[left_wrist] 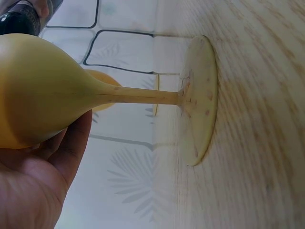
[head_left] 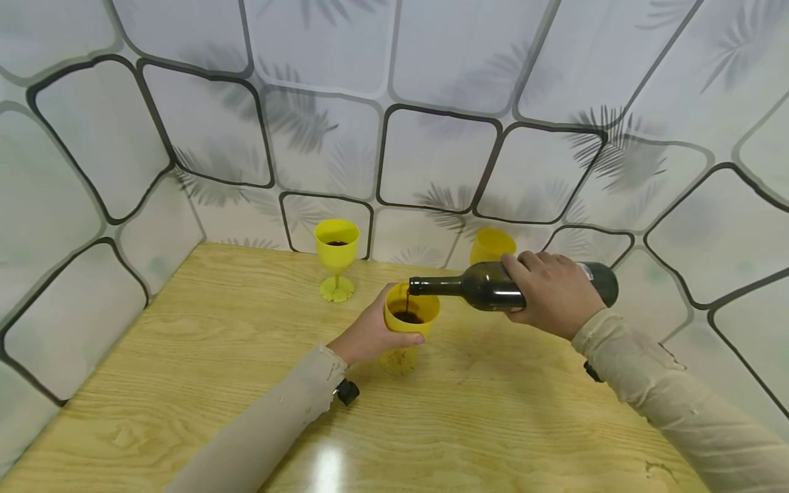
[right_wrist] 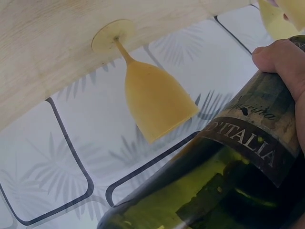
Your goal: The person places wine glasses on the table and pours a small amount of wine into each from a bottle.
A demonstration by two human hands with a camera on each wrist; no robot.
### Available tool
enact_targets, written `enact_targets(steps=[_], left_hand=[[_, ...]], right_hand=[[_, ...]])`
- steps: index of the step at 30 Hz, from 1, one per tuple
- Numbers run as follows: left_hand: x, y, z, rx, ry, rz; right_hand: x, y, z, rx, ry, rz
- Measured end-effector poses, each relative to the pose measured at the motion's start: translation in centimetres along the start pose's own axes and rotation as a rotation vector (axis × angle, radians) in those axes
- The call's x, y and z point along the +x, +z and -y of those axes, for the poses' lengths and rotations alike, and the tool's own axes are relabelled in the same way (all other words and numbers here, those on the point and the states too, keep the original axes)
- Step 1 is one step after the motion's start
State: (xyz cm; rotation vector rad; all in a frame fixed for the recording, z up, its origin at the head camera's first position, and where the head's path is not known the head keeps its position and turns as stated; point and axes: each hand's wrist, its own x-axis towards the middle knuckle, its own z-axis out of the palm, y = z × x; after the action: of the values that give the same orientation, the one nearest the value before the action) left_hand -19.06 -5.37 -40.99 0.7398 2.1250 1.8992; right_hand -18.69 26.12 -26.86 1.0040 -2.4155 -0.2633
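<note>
My left hand (head_left: pixel 370 335) curls round the bowl of a yellow goblet (head_left: pixel 411 316) that stands near the middle of the wooden table (head_left: pixel 185 383). The left wrist view shows the palm and thumb (left_wrist: pixel 71 143) pressed under the bowl, with the stem running to the goblet's foot (left_wrist: pixel 200 100), which sits flat on the wood. My right hand (head_left: pixel 548 291) is clamped over the body of a dark green wine bottle (head_left: pixel 474 287); in the right wrist view the thumb (right_wrist: pixel 281 59) lies across the label. I hold the bottle nearly level, its neck pointing left and its mouth just over the goblet's rim. A thin dark red stream (head_left: pixel 407 301) drops from the mouth into the dark liquid already pooled inside.

Toward the far edge, left of my hands, a second yellow goblet (head_left: pixel 336 257) stands upright with dark liquid in its bowl. A third yellow goblet (head_left: pixel 491 245) stands at the far side, partly hidden behind the bottle and my right hand; I cannot tell what it contains. A wall (head_left: pixel 431 103) of pale panels with black outlines and faint leaf prints surrounds the table on the left, far and right sides.
</note>
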Motion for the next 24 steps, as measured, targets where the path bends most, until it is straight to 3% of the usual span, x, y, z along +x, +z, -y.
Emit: enact_targets(steps=[17, 24], left_hand=[[-0.12, -0.06, -0.15, 0.012, -0.018, 0.005], [0.01, -0.02, 0.04, -0.006, 0.003, 0.004]], right_hand=[[0.04, 0.11, 0.05, -0.016, -0.004, -0.028], [0.01, 0.04, 0.09, -0.011, 0.011, 0.001]])
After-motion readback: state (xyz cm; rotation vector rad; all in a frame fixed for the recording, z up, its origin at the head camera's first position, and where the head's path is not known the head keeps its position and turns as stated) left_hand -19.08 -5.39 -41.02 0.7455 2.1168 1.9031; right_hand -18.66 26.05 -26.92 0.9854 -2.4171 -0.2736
